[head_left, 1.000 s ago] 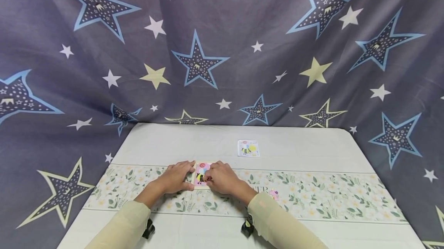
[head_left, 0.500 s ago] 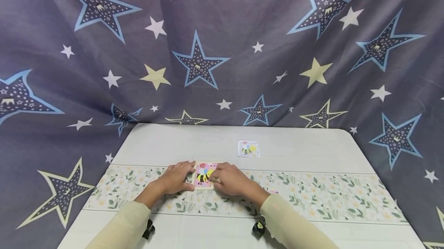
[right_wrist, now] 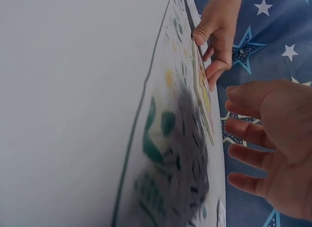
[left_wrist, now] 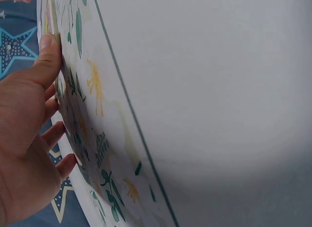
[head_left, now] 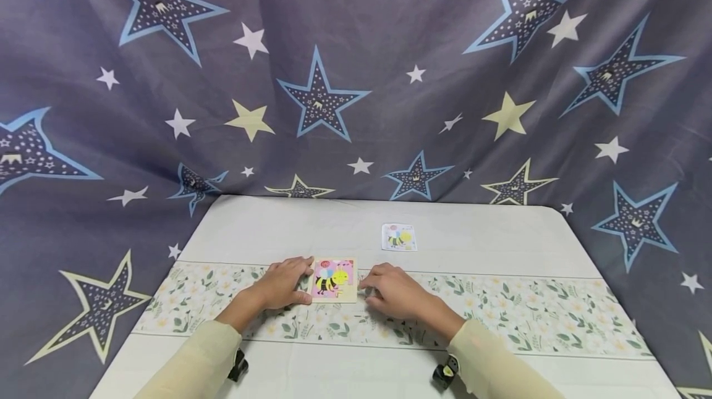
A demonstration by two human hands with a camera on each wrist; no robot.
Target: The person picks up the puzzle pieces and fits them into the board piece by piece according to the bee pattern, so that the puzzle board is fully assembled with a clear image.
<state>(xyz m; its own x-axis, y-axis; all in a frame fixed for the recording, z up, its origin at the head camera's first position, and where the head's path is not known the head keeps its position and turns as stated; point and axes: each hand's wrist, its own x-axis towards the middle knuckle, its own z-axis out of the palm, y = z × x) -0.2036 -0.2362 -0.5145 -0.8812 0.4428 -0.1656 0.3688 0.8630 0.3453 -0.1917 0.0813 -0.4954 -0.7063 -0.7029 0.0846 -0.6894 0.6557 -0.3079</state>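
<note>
A square wooden puzzle board with a yellow-and-black bee on pink lies on the floral runner. Its lower right corner shows a bare cream patch. My left hand holds the board at its left side, thumb near the lower corner and fingers at the upper one. In the left wrist view, the left thumb meets the board's edge. Just right of the board hovers my right hand, fingers loosely bent towards it. The right wrist view shows those fingers apart with nothing between them.
Behind the board, a white card with a similar bee picture lies on the white tablecloth. The floral runner crosses the table from side to side. A dark star-patterned curtain hangs behind and at both sides.
My right hand has drawn off the board to the right, uncovering the bee's head and the cream corner. Its forearm now covers the pink piece seen on the runner. The left hand stays put.
</note>
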